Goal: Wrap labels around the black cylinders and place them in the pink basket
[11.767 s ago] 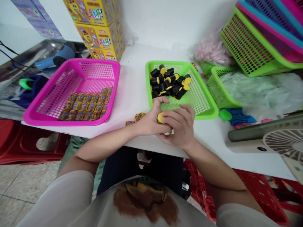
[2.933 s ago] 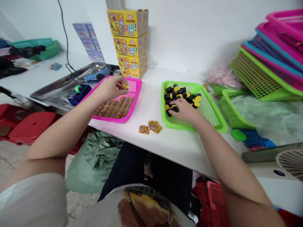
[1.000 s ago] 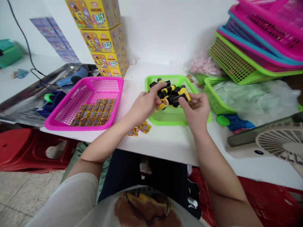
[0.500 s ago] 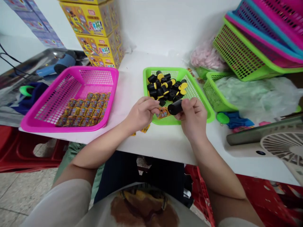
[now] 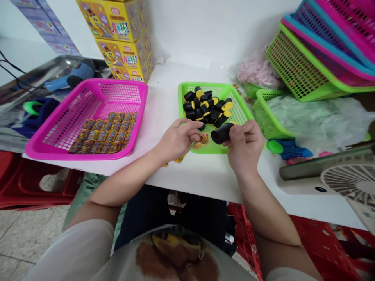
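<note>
My right hand [image 5: 245, 142] grips a small black cylinder [image 5: 220, 134] with a bit of yellow at its far end; the dark, open-looking end faces left. My left hand [image 5: 179, 137] has thumb and forefinger pinched at an orange printed label [image 5: 202, 139], which is partly behind the fingertips and blurred. Both hands are over the front rim of a green basket [image 5: 244, 105]. In it lies a heap of black cylinders with yellow caps [image 5: 205, 106]. A pink basket [image 5: 88, 157] on the left holds rows of cylinders wrapped in printed labels [image 5: 107, 135].
Orange printed pieces [image 5: 179, 159] lie by my left forearm. Yellow boxes [image 5: 123, 58] are stacked behind the pink basket. On the right are stacked coloured baskets [image 5: 304, 62], a green basket with plastic bags [image 5: 269, 117] and a fan [image 5: 319, 175].
My right hand has moved slightly right with the black cylinder, turning it so its yellow end shows. My left fingers have come closer to the orange label, which has shifted at the fingertips.
</note>
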The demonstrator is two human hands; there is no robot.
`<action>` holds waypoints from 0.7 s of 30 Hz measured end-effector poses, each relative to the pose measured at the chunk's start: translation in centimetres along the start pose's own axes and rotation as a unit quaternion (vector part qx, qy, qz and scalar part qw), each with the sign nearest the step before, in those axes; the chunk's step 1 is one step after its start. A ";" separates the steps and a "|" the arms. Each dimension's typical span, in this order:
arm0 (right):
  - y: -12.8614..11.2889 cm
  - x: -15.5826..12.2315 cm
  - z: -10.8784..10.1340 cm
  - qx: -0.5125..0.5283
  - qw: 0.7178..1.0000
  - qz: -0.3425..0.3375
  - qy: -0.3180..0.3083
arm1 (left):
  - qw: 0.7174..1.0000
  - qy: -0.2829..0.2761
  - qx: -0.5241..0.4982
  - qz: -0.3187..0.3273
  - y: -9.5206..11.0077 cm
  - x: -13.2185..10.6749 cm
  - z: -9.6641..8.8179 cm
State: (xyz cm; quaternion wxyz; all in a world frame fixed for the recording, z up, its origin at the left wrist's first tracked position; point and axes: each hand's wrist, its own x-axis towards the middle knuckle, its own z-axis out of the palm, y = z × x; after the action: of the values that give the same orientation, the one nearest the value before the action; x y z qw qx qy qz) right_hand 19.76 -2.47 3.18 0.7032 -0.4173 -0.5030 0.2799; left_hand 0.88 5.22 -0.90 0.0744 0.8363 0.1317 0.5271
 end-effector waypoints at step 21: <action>1.7 -0.1 -0.6 -0.088 0.989 -0.115 -0.043 | 0.991 -0.008 -0.080 -0.108 1.8 -0.6 -0.5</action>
State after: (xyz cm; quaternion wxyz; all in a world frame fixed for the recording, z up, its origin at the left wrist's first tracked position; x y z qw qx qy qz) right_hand 20.31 -1.86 1.57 0.6685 -0.4050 -0.6003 0.1696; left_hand 0.40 3.35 -0.69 0.1986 0.8125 0.1784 0.5183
